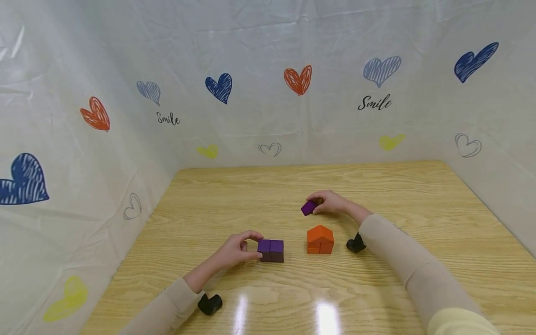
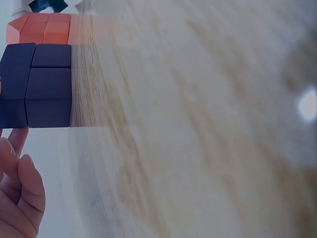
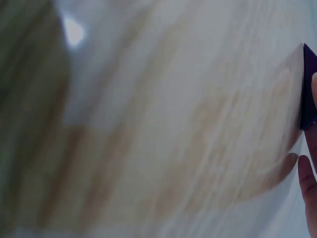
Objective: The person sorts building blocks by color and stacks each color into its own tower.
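Observation:
Purple blocks stand together on the table as a box shape with seams between them. My left hand grips this box at its left side, thumb at the front and index finger at the back corner. The left wrist view shows the same blocks close up, with the fingers beside them. Farther back, my right hand pinches a small purple wedge-shaped block between thumb and fingers. At the edge of the right wrist view, part of that block shows, the rest cut off.
Orange blocks form a small house shape with a peaked top, right of the purple box and in front of my right hand. A wooden table lies beneath everything. White sheeting printed with hearts hangs behind and at both sides.

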`<move>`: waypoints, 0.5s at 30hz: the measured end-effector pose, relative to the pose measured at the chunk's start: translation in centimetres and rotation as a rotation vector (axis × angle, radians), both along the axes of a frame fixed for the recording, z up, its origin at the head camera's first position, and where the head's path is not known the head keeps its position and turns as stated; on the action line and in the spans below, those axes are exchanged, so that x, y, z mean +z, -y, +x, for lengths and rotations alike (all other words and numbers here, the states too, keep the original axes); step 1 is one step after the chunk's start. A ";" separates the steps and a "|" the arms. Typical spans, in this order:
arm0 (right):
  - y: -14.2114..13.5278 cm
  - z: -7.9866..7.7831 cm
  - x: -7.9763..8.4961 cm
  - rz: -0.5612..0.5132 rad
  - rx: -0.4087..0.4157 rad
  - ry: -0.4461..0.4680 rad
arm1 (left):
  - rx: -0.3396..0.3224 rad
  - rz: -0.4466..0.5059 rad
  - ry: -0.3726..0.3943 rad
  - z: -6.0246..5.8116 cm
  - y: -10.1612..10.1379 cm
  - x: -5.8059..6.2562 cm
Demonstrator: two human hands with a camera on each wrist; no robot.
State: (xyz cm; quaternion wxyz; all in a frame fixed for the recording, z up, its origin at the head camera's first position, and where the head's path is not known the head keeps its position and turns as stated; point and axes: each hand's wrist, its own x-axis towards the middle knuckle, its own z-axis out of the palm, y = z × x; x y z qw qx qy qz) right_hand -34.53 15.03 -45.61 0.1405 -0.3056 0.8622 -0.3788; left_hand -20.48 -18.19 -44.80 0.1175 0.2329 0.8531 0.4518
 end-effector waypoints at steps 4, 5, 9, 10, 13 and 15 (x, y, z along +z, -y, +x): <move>0.0 0.1 -0.3 -0.011 -0.024 0.029 | 0.006 0.011 0.011 0.0 0.1 -0.1; 0.0 0.1 -0.3 -0.012 -0.028 0.031 | 0.007 0.011 0.012 0.0 0.1 -0.1; -0.1 0.3 -0.1 -0.018 -0.040 0.028 | 0.010 0.010 0.014 0.0 0.1 0.0; -0.1 0.4 -0.1 -0.018 -0.043 0.025 | 0.009 0.009 0.015 0.0 0.1 0.0; -0.2 0.4 -0.1 -0.021 -0.056 0.011 | 0.002 0.009 0.009 0.1 0.1 0.1; -0.2 0.5 0.1 -0.024 -0.072 0.000 | -0.007 0.007 -0.003 0.1 0.1 0.2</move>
